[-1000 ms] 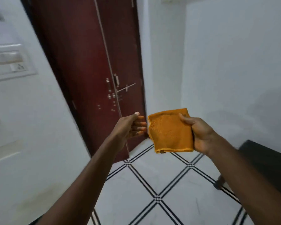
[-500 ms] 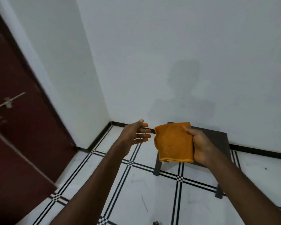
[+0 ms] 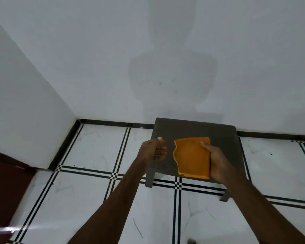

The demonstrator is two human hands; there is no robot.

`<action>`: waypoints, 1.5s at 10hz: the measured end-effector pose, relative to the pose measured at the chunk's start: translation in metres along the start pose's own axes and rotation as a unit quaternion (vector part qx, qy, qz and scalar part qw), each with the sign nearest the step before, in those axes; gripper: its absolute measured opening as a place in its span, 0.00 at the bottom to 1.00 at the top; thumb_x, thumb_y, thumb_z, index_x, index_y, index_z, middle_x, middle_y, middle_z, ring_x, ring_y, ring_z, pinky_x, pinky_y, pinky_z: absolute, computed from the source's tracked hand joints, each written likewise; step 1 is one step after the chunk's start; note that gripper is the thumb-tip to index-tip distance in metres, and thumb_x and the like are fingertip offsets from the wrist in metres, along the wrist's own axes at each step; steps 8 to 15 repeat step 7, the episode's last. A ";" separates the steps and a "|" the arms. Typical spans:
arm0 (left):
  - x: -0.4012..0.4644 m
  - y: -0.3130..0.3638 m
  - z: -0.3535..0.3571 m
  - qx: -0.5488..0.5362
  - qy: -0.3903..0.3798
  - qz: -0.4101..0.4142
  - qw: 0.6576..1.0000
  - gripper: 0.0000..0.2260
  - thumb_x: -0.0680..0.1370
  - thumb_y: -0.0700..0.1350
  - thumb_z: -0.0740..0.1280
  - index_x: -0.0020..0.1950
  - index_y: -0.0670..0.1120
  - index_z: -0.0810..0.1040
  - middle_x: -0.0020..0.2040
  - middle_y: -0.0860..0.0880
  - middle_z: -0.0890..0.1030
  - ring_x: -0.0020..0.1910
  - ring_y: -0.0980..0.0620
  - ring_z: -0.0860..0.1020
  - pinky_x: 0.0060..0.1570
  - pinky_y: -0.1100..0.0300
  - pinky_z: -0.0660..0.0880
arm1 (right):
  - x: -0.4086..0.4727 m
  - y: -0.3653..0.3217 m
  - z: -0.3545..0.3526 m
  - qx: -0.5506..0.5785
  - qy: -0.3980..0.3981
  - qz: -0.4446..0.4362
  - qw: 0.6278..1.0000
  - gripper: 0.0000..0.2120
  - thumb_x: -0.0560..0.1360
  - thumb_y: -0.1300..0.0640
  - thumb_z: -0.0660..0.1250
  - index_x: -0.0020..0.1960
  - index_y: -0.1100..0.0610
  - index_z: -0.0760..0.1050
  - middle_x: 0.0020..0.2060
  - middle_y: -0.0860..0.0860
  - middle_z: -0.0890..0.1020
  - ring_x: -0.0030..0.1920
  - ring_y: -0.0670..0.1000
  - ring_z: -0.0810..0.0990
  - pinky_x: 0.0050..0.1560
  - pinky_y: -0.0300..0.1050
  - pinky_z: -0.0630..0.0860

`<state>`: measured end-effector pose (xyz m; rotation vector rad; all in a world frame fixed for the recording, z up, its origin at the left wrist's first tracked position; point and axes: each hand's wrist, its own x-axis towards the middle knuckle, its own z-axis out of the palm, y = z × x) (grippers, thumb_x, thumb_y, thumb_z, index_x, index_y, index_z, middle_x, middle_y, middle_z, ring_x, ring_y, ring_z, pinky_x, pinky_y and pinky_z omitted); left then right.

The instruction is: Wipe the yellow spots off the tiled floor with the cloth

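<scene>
My right hand (image 3: pixel 218 160) grips a folded orange cloth (image 3: pixel 192 158) by its right edge and holds it in the air above a low dark stool. My left hand (image 3: pixel 154 150) hovers just left of the cloth, apart from it, with its fingers loosely curled and nothing in them. Below lies the white tiled floor (image 3: pixel 92 152) with black line borders. I see no yellow spots on the tiles in view.
A low dark grey stool (image 3: pixel 190 127) stands against the white back wall (image 3: pixel 165 50). A second white wall (image 3: pixel 25 103) closes the corner on the left. A dark red door (image 3: pixel 5 187) shows at the lower left edge. Black skirting runs along the walls.
The view has swung right and down, from the red door to the corner and the stool. My hands keep the same pose, the right one still holding the cloth.
</scene>
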<state>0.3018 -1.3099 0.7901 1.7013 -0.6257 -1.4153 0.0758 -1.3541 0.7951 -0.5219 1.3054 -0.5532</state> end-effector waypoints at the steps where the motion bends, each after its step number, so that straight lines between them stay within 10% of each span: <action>1: 0.073 -0.031 0.014 0.016 0.009 -0.034 0.999 0.15 0.81 0.51 0.66 0.60 0.42 0.80 0.49 0.42 0.85 0.44 0.47 0.85 0.39 0.57 0.80 | 0.081 0.006 -0.007 -0.008 0.022 0.039 0.999 0.28 0.81 0.44 0.66 0.77 0.52 0.63 0.65 0.60 0.76 0.62 0.67 0.77 0.66 0.70 0.73; 4: 0.270 -0.143 0.037 0.051 0.054 -0.077 0.994 0.13 0.82 0.52 0.65 0.56 0.43 0.80 0.47 0.43 0.85 0.46 0.45 0.85 0.46 0.53 0.83 | 0.311 0.055 -0.029 -0.006 -0.008 0.121 0.993 0.24 0.81 0.44 0.65 0.73 0.50 0.65 0.63 0.58 0.77 0.62 0.65 0.78 0.61 0.67 0.75; 6: 0.312 -0.191 0.035 0.094 0.093 -0.077 0.988 0.10 0.82 0.51 0.65 0.53 0.45 0.80 0.47 0.45 0.84 0.46 0.49 0.83 0.42 0.60 0.81 | 0.391 0.093 -0.053 -0.193 0.162 0.186 0.950 0.28 0.82 0.44 0.64 0.74 0.61 0.66 0.67 0.63 0.74 0.66 0.65 0.75 0.67 0.62 0.75; 7: 0.304 -0.182 0.034 0.089 0.115 -0.069 0.987 0.09 0.82 0.50 0.65 0.54 0.46 0.80 0.47 0.46 0.84 0.46 0.50 0.83 0.41 0.63 0.80 | 0.375 0.095 -0.050 -0.295 0.193 0.161 0.922 0.25 0.83 0.41 0.61 0.67 0.61 0.71 0.50 0.59 0.76 0.51 0.59 0.78 0.57 0.55 0.78; 15: 0.304 -0.182 0.034 0.089 0.115 -0.069 0.987 0.09 0.82 0.50 0.65 0.54 0.46 0.80 0.47 0.46 0.84 0.46 0.50 0.83 0.41 0.63 0.80 | 0.375 0.095 -0.050 -0.295 0.193 0.161 0.922 0.25 0.83 0.41 0.61 0.67 0.61 0.71 0.50 0.59 0.76 0.51 0.59 0.78 0.57 0.55 0.78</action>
